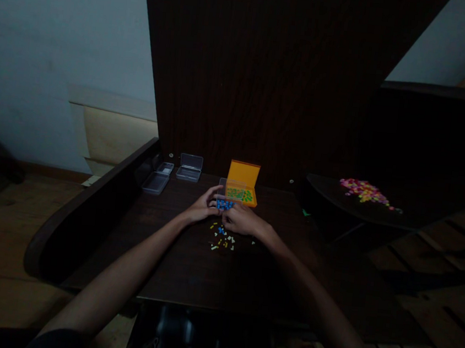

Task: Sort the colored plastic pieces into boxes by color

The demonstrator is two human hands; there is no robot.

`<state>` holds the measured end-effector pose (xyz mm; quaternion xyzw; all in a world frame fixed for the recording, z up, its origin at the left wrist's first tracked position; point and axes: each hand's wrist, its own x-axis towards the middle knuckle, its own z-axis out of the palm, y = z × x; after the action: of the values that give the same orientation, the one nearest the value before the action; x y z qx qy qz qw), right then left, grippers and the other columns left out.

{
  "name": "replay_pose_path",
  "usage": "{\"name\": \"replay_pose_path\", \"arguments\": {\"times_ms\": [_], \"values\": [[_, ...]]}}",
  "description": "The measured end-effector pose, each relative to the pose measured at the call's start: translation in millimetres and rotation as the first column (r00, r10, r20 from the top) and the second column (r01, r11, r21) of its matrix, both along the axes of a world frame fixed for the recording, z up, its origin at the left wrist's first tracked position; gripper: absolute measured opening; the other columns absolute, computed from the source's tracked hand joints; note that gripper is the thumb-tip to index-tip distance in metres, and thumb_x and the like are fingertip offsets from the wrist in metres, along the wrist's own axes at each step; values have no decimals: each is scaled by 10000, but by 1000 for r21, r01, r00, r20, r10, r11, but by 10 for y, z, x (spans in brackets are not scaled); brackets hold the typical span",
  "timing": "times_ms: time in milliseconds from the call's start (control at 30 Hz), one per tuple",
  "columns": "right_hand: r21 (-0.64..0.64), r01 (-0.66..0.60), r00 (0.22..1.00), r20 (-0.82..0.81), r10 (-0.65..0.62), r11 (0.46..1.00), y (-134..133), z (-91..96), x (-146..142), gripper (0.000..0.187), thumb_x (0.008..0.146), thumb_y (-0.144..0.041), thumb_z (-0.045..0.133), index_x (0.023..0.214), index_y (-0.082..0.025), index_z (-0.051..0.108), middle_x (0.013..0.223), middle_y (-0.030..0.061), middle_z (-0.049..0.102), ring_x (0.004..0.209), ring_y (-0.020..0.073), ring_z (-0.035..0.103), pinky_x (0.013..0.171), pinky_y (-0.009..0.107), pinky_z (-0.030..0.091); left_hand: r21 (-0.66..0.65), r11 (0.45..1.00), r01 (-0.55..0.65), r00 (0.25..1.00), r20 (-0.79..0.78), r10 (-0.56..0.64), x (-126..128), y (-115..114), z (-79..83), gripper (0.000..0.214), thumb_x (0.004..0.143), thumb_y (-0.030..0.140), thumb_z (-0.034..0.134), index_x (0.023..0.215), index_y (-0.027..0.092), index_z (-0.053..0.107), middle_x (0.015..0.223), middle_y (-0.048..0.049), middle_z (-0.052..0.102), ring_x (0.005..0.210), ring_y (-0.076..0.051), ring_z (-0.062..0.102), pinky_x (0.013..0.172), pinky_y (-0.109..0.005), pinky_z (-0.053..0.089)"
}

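Both my hands meet at the middle of a dark wooden table (pixel 189 269). My left hand (pixel 203 206) curls its fingers against a small clear box (pixel 223 199) that holds blue pieces. My right hand (pixel 243 220) is closed beside the same box, fingertips at its front edge; what they pinch is too small to make out. Just behind stands an open orange box (pixel 242 185) with green pieces inside. Several loose blue, yellow and white pieces (pixel 221 240) lie scattered on the table below my hands.
Clear lidded boxes sit at the table's back left, one (pixel 189 167) near the wall and two (pixel 158 178) by the raised edge. A pile of pink and yellow pieces (pixel 363 191) lies on a side shelf at right. A dark wooden panel rises behind.
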<state>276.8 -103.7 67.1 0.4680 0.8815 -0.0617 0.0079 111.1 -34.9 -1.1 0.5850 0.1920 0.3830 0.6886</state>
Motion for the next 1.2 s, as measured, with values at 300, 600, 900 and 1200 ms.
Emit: {"name": "replay_pose_path", "arguments": {"times_ms": [300,600,900,1200], "values": [[54,142,987,-89,-137,988,195,275,174,202,874,-208,546,956,-141,718,841,72,684,752,152,570,635,233,333,-38,999,11,1000,15,-10,-8,0,-3,863,592,55,763,1353,248,402,1194,-105,571,985,-175,611,862,-330,481],[19,92,995,43,-93,996,347,142,90,191,872,-227,560,935,-174,733,858,82,709,799,189,620,644,248,352,-30,999,10,1000,3,-10,-11,25,-28,877,588,47,769,1359,248,401,1177,-93,569,948,-166,615,884,-361,484],[-22,84,996,-24,-85,996,389,135,147,190,822,-192,597,939,-191,747,847,52,708,757,156,600,631,226,358,-22,1000,19,1000,0,-19,-8,38,-32,884,580,46,773,1358,248,405,1177,-98,578,955,-165,621,864,-335,496],[-74,40,977,-205,-55,996,148,207,198,188,789,-146,608,917,-174,743,664,-8,628,564,96,485,580,211,321,-1,1000,17,1000,-9,-17,-11,20,-23,896,590,71,769,1376,248,378,1204,-121,571,973,-186,621,855,-350,496]]}}
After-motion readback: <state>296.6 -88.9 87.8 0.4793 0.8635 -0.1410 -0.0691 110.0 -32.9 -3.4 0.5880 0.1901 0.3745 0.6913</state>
